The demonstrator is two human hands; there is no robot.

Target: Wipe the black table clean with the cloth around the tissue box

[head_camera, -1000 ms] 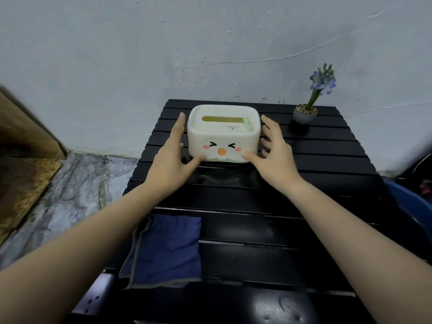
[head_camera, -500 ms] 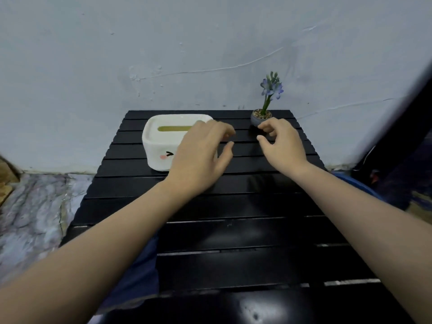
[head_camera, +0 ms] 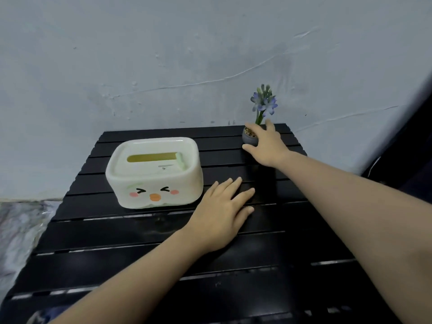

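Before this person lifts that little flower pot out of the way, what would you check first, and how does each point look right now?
1. Right hand on the flower pot: fingers touch it; firm grip, cannot tell.
2. Pot upright: ok.
3. Left hand flat on the black table, holding nothing: ok.
4. Tissue box set apart from the pot: ok.
5. Cloth ready at hand: not ok, only a blue scrap shows at the lower left edge.
6. Flower stem free of the fingers: cannot tell.
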